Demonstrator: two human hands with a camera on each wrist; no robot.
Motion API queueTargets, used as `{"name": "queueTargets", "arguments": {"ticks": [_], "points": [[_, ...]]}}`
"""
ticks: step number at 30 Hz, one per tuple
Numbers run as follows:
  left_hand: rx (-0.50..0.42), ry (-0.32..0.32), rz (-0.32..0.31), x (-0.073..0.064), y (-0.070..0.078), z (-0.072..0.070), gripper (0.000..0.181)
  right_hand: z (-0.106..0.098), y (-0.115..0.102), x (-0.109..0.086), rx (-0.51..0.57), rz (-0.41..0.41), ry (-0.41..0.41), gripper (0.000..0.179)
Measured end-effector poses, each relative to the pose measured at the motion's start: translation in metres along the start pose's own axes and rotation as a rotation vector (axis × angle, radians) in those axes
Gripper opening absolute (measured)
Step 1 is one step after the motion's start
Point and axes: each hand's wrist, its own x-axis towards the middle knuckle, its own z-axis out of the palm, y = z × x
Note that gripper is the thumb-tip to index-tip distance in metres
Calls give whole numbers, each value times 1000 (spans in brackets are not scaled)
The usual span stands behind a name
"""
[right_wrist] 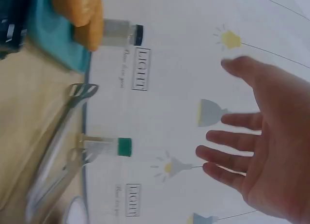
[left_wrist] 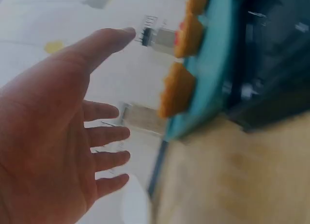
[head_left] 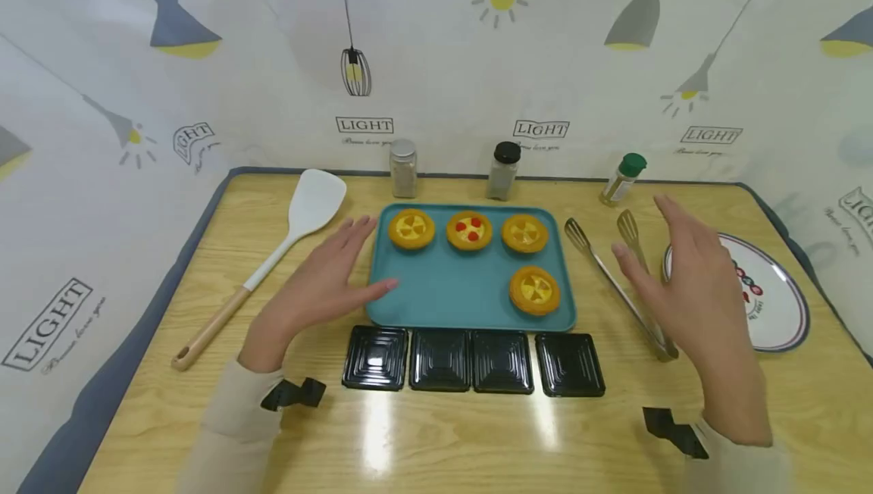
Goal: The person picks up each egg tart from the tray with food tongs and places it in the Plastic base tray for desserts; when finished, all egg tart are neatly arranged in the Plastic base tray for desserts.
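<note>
Could bump the teal tray (head_left: 443, 293), just right of the fingers of the left hand (head_left: 326, 280), and jolt the tarts (head_left: 535, 291) on it by dipping too low; could snag the tongs (head_left: 619, 287), just left of the fingers of the right hand (head_left: 702, 293), by sweeping inward. Raised at both sides, with palms inward and fingers extended, gripping nothing.

– What sort of place is this, a kitchen?
– Kitchen-like, at least: seasoning jars (head_left: 503, 177) along the back of the wood-grain table (head_left: 470, 448), a tray (head_left: 450, 293) of tarts (head_left: 469, 231) mid-frame, a spatula (head_left: 273, 257) at left, tongs (head_left: 617, 285) at right.
– And the room itself?
– Can't tell; lamp-printed white sheeting (head_left: 436, 17) covers the upper frame and both sides, like a booth.
</note>
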Motion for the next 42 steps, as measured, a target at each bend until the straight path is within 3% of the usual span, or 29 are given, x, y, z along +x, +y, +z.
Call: {"name": "queueTargets", "arguments": {"ticks": [2, 7, 13, 18, 24, 31, 42], "points": [[-95, -21, -19, -1, -11, 8, 98, 2, 6, -9, 70, 61, 2, 72], [-277, -35, -73, -3, -34, 26, 90, 17, 28, -31, 221, 191, -81, 67], [-355, -25, -74, -4, -46, 41, 86, 32, 47, -46, 235, 291, -66, 70], [-365, -18, -45, -5, -48, 46, 89, 40, 59, -54, 175, 331, -81, 72], [-312, -28, -36, -6, -49, 46, 97, 45, 68, -55, 117, 334, -126, 77], [-267, -22, -18, -7, -51, 46, 101, 51, 74, -57, 152, 359, -183, 82], [-272, -6, 7, -8, -53, 46, 102, 67, 83, -60, 159, 321, -60, 74]]}}
